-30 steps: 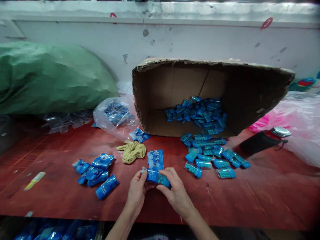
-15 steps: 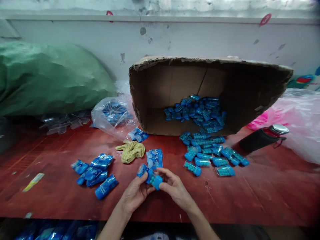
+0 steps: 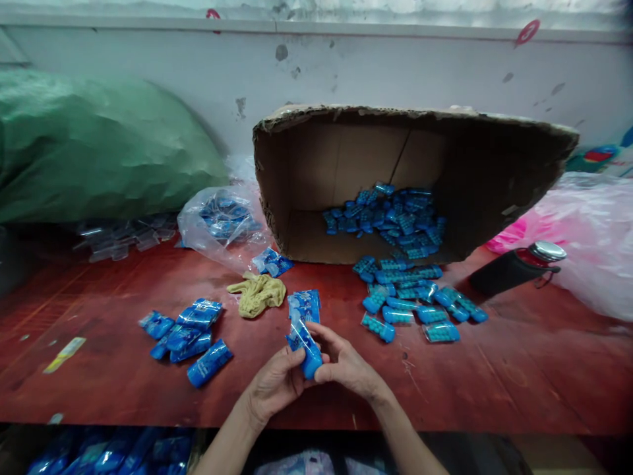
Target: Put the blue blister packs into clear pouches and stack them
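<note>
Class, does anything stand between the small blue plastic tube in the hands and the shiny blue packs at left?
Only the left hand, gripping the small blue plastic tube alongside the right hand. Past it, nothing visible blocks the way to the shiny blue packs; the crumpled yellow cloth lies farther back.

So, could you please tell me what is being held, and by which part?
A blue-sleeved tube: left hand on its side, right hand at its solid-blue end.

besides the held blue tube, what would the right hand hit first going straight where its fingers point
The right hand would probably meet the flat blue wrapper lying just beyond; depth is unclear, so it might pass above.
</note>
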A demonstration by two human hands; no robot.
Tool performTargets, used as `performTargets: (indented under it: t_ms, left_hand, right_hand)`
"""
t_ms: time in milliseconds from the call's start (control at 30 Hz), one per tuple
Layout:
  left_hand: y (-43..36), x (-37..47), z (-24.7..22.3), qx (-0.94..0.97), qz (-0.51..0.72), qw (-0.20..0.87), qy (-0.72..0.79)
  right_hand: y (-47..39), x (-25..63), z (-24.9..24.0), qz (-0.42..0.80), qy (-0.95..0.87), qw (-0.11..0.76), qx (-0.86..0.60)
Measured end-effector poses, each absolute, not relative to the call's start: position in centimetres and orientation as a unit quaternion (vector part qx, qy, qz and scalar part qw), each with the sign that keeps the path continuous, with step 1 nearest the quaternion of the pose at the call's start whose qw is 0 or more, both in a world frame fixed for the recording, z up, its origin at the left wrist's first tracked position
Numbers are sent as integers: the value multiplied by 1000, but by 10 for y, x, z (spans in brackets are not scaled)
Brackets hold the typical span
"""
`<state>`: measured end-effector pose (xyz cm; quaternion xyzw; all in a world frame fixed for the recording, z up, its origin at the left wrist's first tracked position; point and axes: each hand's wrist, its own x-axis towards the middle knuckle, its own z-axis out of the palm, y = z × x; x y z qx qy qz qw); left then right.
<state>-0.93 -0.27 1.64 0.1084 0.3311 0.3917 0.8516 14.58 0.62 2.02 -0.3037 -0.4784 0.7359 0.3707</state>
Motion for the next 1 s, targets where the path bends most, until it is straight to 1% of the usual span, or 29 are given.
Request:
performTargets:
  t_ms: [133, 400, 500, 633, 833, 1000]
  left_hand:
    - [-8, -5, 16, 97, 411, 839, 343]
    - [-18, 12, 20, 56, 460, 796, 389]
    - [-18, 19, 24, 41, 474, 776, 414]
    - [-18, 22, 29, 43, 479, 759, 439]
    - [-17, 11, 32, 70, 434, 802, 404]
    - [-19, 14, 27, 62, 452, 799, 391]
  right_hand:
    - [7, 146, 17, 743, -466, 380, -292]
    - [2, 145, 20, 691, -505, 393, -337]
    - [0, 142, 19, 653, -522, 403, -373]
    - [-4, 137, 14, 593, -539, 438, -406]
    - [-4, 138, 4, 656, -475, 450, -377]
    - [-5, 138, 8, 662, -458, 461, -372]
